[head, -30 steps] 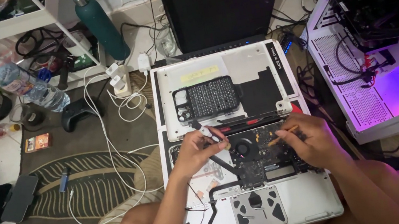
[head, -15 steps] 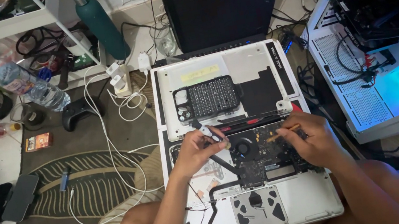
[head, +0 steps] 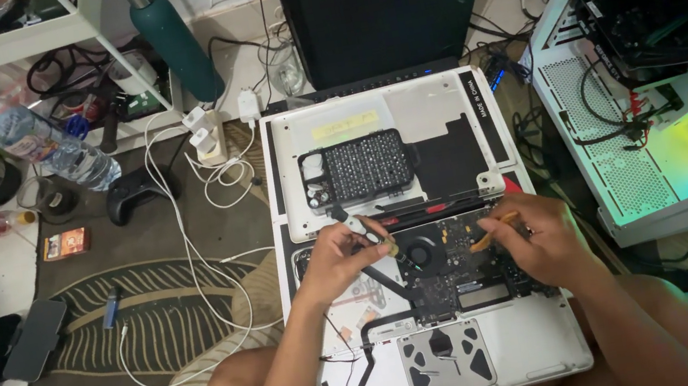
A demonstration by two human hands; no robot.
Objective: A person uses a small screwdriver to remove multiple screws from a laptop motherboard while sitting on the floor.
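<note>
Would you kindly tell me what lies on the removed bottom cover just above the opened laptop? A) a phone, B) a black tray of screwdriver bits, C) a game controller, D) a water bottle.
B: a black tray of screwdriver bits rests on the silver bottom cover, beyond the left hand and right hand working over the opened laptop.

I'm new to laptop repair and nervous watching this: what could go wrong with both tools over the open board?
The left hand holds a screwdriver beside the fan; a slip could gouge the logic board. The orange pry tool in the right hand might strain a connector. The loose flat cable could snag.
</note>
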